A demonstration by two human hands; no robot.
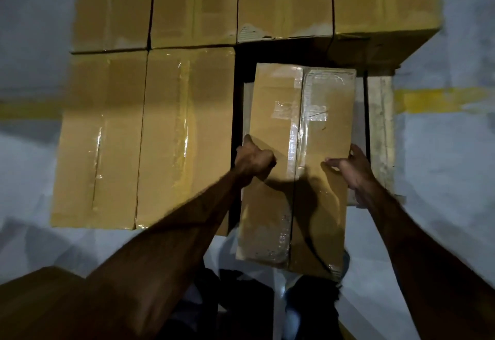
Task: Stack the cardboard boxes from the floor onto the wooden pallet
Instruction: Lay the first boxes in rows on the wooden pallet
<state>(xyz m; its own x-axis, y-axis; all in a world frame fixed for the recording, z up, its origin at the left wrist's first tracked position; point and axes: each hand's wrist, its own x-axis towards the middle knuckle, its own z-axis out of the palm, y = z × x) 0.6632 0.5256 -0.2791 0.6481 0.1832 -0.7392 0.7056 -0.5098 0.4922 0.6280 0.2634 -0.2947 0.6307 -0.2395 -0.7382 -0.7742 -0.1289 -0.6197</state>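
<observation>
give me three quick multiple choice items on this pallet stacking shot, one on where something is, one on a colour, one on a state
1. Where is the box that the hands are on?
A. over the gap right of the two front stacked boxes
B. on top of the back row
C. flat on the floor, far left

2. What colour is the painted line on the floor?
A. red
B. yellow
C. blue

3. How are the hands on that box?
A. both hang clear of it
B. only the left touches it
C. one at each long side

Key: 1 A, the held box sits over the dark gap beside the front stacked boxes, with pallet wood to its right. 2 B, the floor line is yellow. 3 C, the left hand is at its left edge and the right hand at its right edge.
</observation>
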